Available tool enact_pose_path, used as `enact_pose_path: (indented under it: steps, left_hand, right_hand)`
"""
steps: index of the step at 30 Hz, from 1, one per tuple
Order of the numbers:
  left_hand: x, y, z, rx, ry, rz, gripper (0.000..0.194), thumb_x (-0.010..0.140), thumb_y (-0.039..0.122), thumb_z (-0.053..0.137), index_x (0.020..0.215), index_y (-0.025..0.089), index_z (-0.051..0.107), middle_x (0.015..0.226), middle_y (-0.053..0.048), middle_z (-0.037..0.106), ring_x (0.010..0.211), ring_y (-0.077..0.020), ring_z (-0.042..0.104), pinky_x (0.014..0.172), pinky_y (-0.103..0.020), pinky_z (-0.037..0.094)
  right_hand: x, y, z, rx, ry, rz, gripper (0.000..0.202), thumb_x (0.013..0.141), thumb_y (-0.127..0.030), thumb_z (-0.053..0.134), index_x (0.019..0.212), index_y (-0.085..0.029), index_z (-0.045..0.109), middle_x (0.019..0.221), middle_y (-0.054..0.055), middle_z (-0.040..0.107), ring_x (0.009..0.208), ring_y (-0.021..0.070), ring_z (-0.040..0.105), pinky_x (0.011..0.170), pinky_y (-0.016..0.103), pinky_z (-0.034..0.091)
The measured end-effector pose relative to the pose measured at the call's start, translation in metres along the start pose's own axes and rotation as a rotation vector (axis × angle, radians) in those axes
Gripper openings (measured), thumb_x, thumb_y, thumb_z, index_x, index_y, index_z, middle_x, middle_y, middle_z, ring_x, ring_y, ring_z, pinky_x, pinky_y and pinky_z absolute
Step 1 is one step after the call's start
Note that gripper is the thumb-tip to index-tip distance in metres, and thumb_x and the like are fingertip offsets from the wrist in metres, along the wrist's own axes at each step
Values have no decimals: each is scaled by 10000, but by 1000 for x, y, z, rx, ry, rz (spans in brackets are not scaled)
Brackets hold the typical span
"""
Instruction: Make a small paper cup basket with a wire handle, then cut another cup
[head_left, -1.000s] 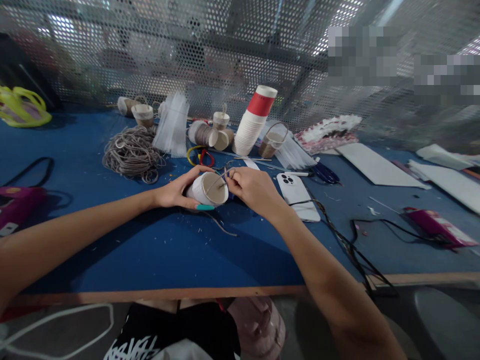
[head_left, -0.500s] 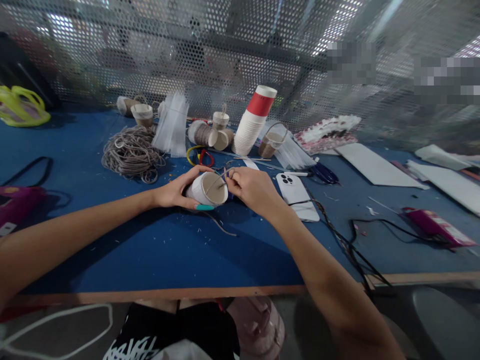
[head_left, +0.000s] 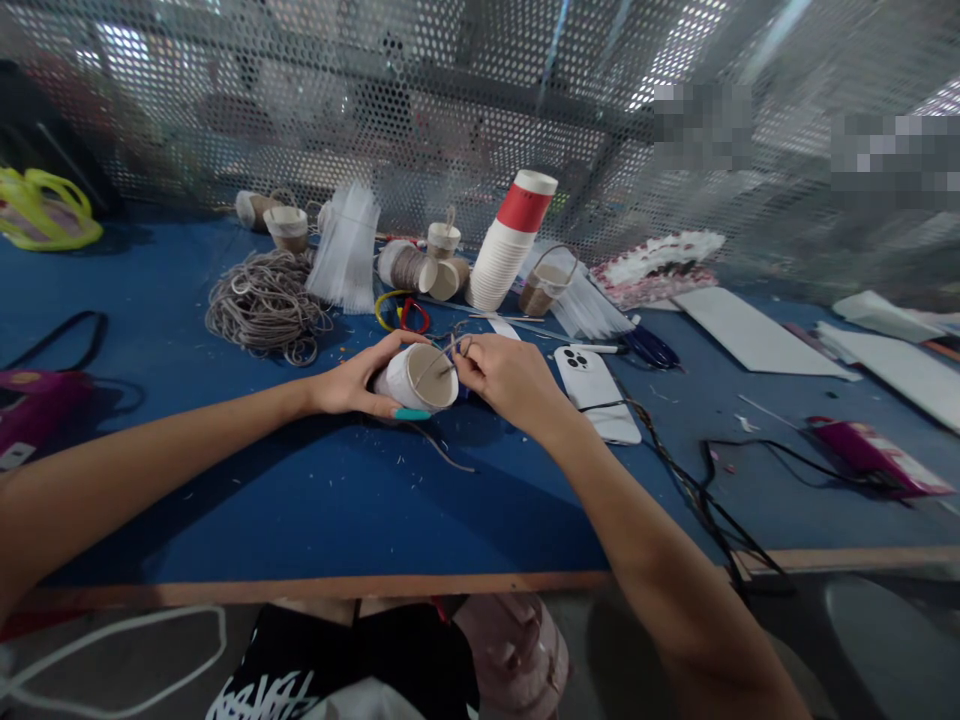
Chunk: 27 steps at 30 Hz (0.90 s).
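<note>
A white paper cup (head_left: 396, 378) lies tilted on the blue table, its mouth turned toward me and to the right. My left hand (head_left: 351, 385) is closed around the cup's far-left side, the thumb with a long turquoise nail along its near side. At the cup's rim, my right hand (head_left: 501, 372) pinches a grey-brown cord (head_left: 448, 356), part of which runs inside the cup. A loose cord end (head_left: 447, 456) trails on the table just in front of the cup. The right fingertips are partly hidden.
Behind the cup are a cord bundle (head_left: 262, 305), scissors (head_left: 405, 312), a tall stack of paper cups (head_left: 504, 255) and a cord-wrapped cup with a handle (head_left: 543, 290). A white phone (head_left: 598, 395) lies right of my hand, near black cables (head_left: 667, 455) and a purple device (head_left: 874, 455).
Almost nothing differs. The whole view has shifted very slightly; both hands keep the same hold on the cup and the cord.
</note>
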<state>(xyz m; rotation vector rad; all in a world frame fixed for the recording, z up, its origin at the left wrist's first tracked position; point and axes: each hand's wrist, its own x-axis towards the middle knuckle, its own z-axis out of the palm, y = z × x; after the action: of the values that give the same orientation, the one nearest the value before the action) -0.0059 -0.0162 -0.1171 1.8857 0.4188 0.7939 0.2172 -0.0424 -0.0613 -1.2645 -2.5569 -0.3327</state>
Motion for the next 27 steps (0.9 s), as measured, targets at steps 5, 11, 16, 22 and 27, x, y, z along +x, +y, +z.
enact_pose_path:
  steps: [5,11,16,22,27]
  left_hand:
    - [0,-2,0,-11,-8,7,753,654,393,797,1264,217,393,1235,-111,558,1183,-304,533,1024,-446,425]
    - [-1,-1,0,-17,18,4,742,627,369,816,1247,224,434,1214,-96,576,1169,-308,547,1023,-453,437]
    - [-1,-7,-1,-66,164,-29,715,624,383,816,1228,219,472,1201,-97,577,1165,-315,548,1039,-469,434]
    - [9,-27,-5,-46,592,11,833,515,293,868,1199,246,394,1247,-76,533,1236,-298,489,1106,-496,369]
    - [15,-32,-6,-128,701,-1,895,437,253,882,1178,261,379,1218,-58,526,1229,-291,496,1110,-513,360]
  right_hand:
    - [1,-2,-1,16,-16,1,339,974,-236,370,762,-156,621,751,80,675,766,179,597,617,288,332]
    - [-1,0,-4,137,-43,35,322,964,-285,368,734,-171,562,808,81,664,768,170,575,621,285,325]
    - [-5,13,-5,429,43,52,313,870,-503,499,864,-195,549,768,33,615,696,164,559,646,297,404]
    - [-4,26,-13,890,587,169,615,874,-582,419,1397,-265,354,1608,65,218,1477,227,228,1163,437,286]
    - [-11,20,-40,1360,-437,56,506,856,-603,459,1002,-185,704,1125,130,717,1119,292,653,980,500,497]
